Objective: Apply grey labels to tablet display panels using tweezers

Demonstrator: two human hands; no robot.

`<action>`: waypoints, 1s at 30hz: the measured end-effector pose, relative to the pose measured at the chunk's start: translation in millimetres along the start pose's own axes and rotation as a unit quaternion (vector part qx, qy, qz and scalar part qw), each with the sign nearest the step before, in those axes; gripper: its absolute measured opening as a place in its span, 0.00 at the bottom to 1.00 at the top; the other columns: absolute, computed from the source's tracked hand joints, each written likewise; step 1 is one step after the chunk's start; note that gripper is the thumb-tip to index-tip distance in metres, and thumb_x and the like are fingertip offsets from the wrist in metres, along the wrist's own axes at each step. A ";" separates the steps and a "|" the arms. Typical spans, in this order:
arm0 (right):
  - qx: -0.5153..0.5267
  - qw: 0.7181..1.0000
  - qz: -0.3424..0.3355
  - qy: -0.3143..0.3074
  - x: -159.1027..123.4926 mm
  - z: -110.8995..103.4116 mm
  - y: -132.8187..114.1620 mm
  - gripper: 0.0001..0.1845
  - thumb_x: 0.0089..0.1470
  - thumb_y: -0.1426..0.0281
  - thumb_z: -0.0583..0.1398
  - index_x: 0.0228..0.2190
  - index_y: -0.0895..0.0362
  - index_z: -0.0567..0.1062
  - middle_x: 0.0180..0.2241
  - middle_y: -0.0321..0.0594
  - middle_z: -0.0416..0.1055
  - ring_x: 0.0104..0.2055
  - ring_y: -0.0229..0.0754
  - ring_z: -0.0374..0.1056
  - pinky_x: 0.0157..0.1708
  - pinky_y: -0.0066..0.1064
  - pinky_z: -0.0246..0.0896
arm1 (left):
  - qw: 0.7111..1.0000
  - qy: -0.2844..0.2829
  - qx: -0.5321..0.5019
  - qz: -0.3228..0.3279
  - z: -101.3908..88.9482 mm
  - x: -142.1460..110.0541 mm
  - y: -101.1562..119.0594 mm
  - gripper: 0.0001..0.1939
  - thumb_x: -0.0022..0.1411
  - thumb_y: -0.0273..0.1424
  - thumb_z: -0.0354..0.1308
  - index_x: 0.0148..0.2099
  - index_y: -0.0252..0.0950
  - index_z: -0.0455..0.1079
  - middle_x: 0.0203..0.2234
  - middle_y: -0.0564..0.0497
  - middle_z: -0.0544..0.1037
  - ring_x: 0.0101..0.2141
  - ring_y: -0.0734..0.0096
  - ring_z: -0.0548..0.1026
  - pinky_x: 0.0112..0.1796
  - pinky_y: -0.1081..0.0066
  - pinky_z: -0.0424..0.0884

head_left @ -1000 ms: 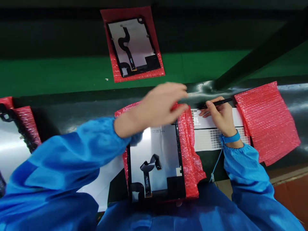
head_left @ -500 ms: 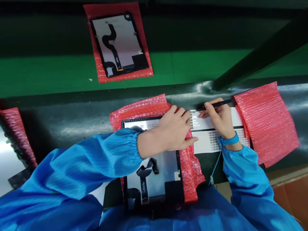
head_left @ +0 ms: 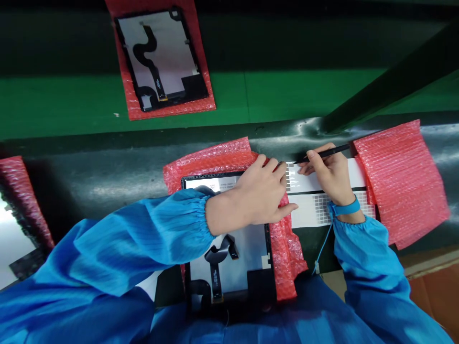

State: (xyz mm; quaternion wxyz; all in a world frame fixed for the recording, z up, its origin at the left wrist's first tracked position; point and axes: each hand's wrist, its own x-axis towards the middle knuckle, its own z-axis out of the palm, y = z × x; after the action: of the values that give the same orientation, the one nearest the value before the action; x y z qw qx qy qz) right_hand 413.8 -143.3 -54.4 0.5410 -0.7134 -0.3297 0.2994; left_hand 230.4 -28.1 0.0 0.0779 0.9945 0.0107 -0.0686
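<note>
In front of me a tablet screen panel (head_left: 244, 258) lies back side up, with a curved black flex cable (head_left: 215, 267) on it, on red bubble wrap (head_left: 285, 258). My left hand (head_left: 256, 191) reaches across its upper right part, thumb stretched out, fingers over the left end of a white sticker sheet (head_left: 311, 181). My right hand (head_left: 330, 172) pinches slim black tweezers (head_left: 328, 152), their tip at the small stickers near the sheet's upper left corner. Below it is a second white sheet (head_left: 304, 210) with a grid of grey squares.
Another screen panel (head_left: 168, 52) lies on red bubble wrap on the green surface at the back. Folded red bubble wrap (head_left: 405, 186) lies on the right, against the sheets. At the left edge is a further panel (head_left: 10, 239). A dark post (head_left: 380, 86) rises at the back right.
The view has shifted slightly, so the back panel appears further left. Both hands keep nearly the same pose, with the tweezers still at the sheet's upper left corner.
</note>
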 end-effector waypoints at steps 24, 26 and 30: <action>0.183 0.975 0.082 -0.091 -80.5 39.5 -44.9 0.18 0.64 0.56 0.67 0.32 0.52 0.70 0.22 0.34 0.80 0.17 0.40 0.77 0.17 0.28 0.74 | 0.975 0.201 -0.071 -0.069 -7.0 -112.7 59.4 0.13 0.77 0.30 0.51 0.51 0.28 0.74 0.37 0.43 0.81 0.39 0.60 0.81 0.41 0.62 0.80; 0.173 0.977 0.089 -0.092 -82.8 41.7 -46.4 0.18 0.64 0.56 0.68 0.31 0.53 0.70 0.23 0.35 0.81 0.18 0.40 0.77 0.17 0.27 0.74 | 0.975 0.197 -0.054 -0.081 1.0 -114.5 66.7 0.14 0.76 0.31 0.52 0.55 0.27 0.73 0.40 0.42 0.81 0.41 0.57 0.81 0.43 0.61 0.80; 0.154 0.980 0.088 -0.087 -86.3 43.5 -47.3 0.18 0.62 0.55 0.68 0.31 0.52 0.70 0.22 0.34 0.80 0.17 0.40 0.76 0.16 0.27 0.73 | 0.976 0.192 -0.041 -0.094 9.0 -114.0 70.5 0.16 0.75 0.32 0.54 0.58 0.26 0.71 0.41 0.39 0.80 0.42 0.53 0.80 0.41 0.59 0.80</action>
State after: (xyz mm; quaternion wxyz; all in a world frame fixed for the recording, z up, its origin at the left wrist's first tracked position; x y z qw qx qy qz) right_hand 320.7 -177.5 -12.7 0.5852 -0.6191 -0.2615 0.4536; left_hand 118.5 -100.3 17.7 0.1087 0.9796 0.1221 0.1171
